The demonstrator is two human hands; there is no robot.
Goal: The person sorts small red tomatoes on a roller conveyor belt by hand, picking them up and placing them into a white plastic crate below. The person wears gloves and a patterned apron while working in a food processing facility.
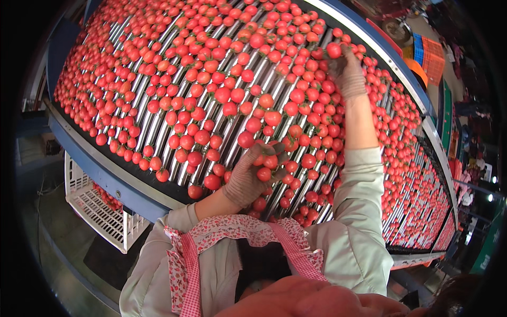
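Note:
Red tomatoes [272,118], some with green stems, are spread over a conveyor of shiny metal rollers [233,136]. My left hand [249,174], in a soiled, thin glove, is turned palm up near the belt's near side. Its curled fingers cradle a small cluster of tomatoes [264,174]. Across the belt, close to the far rail, my right hand [348,73] wears a similar dirty glove. A larger tomato [334,50] sits at its fingertips, gripped between thumb and fingers. Other tomatoes lie packed around and beneath that hand, and its palm side is partly in shadow.
A blue metal side frame [115,188] borders the belt's near edge, and a pale rail [356,27] its far edge. Below the near edge stands a white plastic crate [99,210] with tomatoes inside. An orange crate [433,59] is beyond the far rail.

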